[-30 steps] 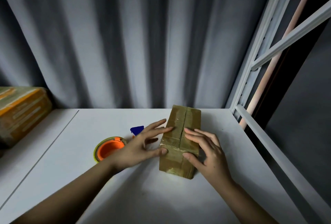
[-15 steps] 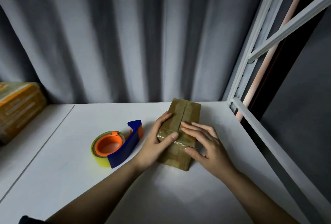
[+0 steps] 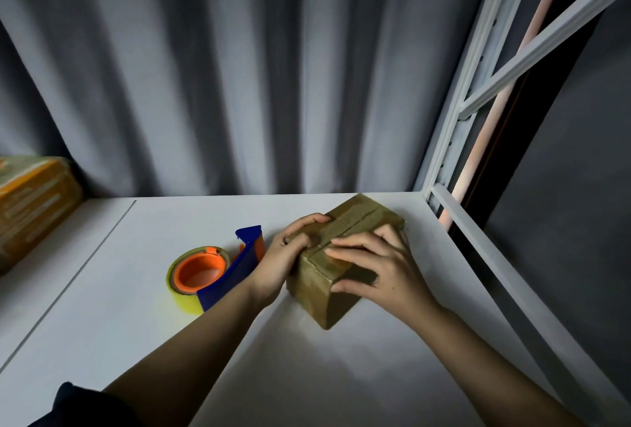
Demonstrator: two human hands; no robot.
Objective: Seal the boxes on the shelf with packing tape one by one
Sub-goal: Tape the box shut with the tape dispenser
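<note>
The small brown cardboard box (image 3: 345, 256), wrapped in glossy clear tape, is what we're dealing with here, and it sits on the white shelf board (image 3: 307, 375) toward the right side, turned at an angle so one corner points back at us. The seam between its top flaps runs diagonally away from us.

Going by size: behind everything we've got a grey pleated curtain (image 3: 222, 68) covering the whole back. On the right is the white metal shelf frame (image 3: 454, 140) with a diagonal brace, and a pale pink pole (image 3: 491, 119) stands just behind it. Far left, on the next shelf panel, we can see part of another cardboard box (image 3: 30, 208) with orange tape, a bit blurry, well apart from the one we're holding.

Then our arms come in from the bottom. Our left hand (image 3: 283, 256) grips the box's left side, fingers curled over the top edge with the thumb pressing near the seam. Our right hand (image 3: 379, 266) lies over the right flap with fingers fairly straight on top and the thumb down on the near side face, so it's pressing rather than clutching.

Smallest bit: the blue tape dispenser (image 3: 235, 273) with its orange core and yellowish clear tape roll (image 3: 196, 273) lies flat on the shelf just left of our left wrist.
</note>
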